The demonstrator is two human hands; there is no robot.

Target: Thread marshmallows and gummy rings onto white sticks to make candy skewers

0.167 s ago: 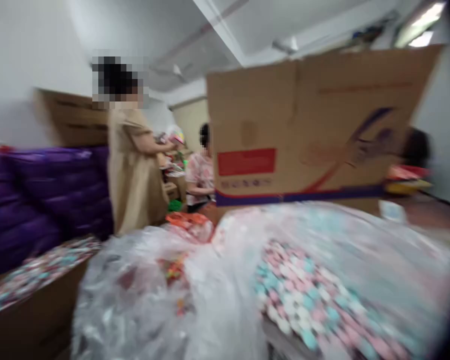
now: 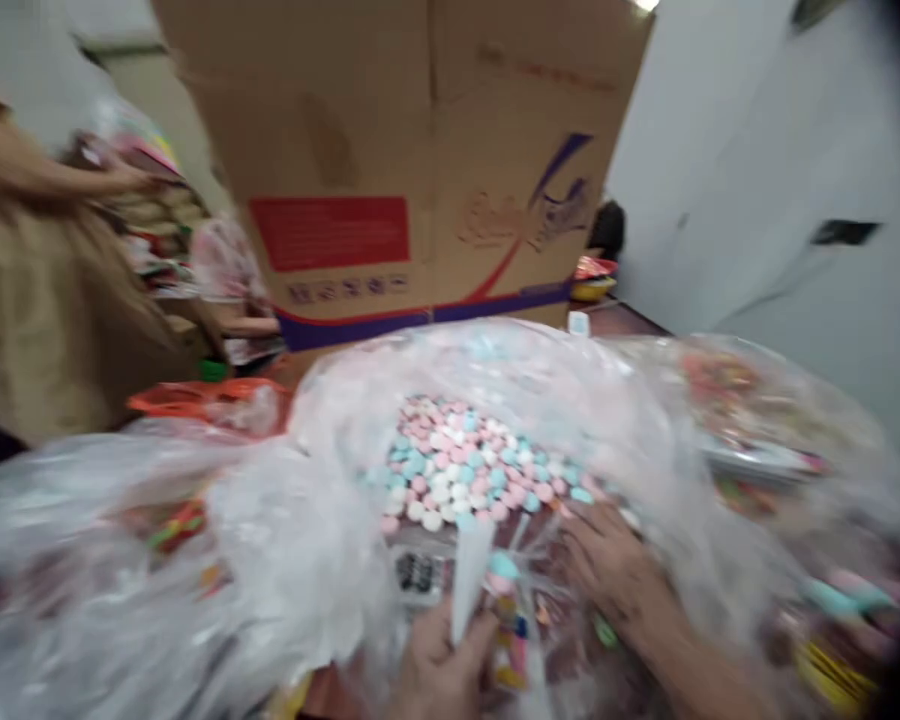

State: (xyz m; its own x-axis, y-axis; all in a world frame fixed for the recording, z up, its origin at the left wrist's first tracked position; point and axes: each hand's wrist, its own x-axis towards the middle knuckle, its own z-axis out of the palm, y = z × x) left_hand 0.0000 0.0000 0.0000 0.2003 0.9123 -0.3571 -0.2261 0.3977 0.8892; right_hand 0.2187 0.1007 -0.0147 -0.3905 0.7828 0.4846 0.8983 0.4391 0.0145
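My left hand [image 2: 446,665] is closed at the bottom middle, thumb and fingers pinching a narrow white strip [image 2: 471,570] that stands up from them. Whether the strip belongs to a packet, I cannot tell. Just right of it lies a clear packet [image 2: 510,650] with colourful pieces inside. My right hand [image 2: 619,565] is open, its fingers stretched towards the near right edge of a heap of pink, white and pale blue candies [image 2: 457,465]. The heap spills from a large clear plastic bag [image 2: 570,375]. Blur hides whether the right fingertips touch any candy.
A tall cardboard box [image 2: 420,130] stands behind the candy bag. Crumpled clear plastic bags [image 2: 292,540] cover the left, beside an orange mesh bag [image 2: 195,400]. Another filled clear bag [image 2: 765,400] lies right. Two people are at the left; one person's hand [image 2: 131,180] holds a packet.
The view has swung right and down, so the box and candy heap shift left. Both my hands have come into view, the left with the white strip.
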